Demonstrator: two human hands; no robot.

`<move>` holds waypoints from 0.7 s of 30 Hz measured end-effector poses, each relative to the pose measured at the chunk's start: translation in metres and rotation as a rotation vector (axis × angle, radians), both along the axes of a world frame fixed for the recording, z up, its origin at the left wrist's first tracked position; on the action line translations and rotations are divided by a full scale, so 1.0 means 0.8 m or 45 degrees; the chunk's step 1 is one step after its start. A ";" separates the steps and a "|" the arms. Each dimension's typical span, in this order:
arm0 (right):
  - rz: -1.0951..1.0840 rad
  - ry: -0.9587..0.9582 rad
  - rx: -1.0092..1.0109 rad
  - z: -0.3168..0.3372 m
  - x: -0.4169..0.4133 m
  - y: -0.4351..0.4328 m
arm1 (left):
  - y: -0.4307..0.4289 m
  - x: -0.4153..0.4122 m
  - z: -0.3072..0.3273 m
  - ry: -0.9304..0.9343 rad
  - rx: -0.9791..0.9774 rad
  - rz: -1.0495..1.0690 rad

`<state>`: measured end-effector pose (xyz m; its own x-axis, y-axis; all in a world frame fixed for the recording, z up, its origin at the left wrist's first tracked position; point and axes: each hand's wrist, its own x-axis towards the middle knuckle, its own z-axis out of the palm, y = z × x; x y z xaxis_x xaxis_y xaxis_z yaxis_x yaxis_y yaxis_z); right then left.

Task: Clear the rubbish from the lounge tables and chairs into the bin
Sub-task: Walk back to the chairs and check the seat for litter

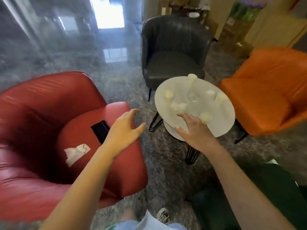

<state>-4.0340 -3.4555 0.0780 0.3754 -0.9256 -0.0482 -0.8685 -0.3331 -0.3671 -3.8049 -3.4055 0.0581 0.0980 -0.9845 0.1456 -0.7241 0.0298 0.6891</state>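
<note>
Both hands are out front, empty. Left hand [123, 128]: fingers apart and loosely spread, holding nothing, hovering over the front corner of the red armchair [41, 113] seat. Right hand [194, 128]: fingers spread, nothing gripped, over the near edge of the round white table [222, 123], at its 7 o'clock. Its fingertips are close to one pale cup; contact can't be told because of motion blur.

Rubbish:
- Crumpled white tissue [76, 152] lies on the red armchair seat, at 8 o'clock from the left hand, well apart from it.
- Pale cups [168, 94] are scattered around the table top, roughly six of them, too blurred to tell upright from tipped.

Other things:
- Clear glass vessel [192, 95] near the table centre.
- Black flat item [100, 130] on the armchair seat, just beside the left wrist.
- Grey chair [172, 47] at the table's 12 o'clock.
- Orange chair [265, 90] at its 3 o'clock.
- The table has a lower shelf [172, 133] under the right hand.
- Grey carpet [157, 163] under everything.
</note>
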 end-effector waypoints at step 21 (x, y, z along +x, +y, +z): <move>0.857 0.069 0.234 -0.147 0.370 -0.205 | -0.044 0.271 -0.126 0.102 0.244 0.920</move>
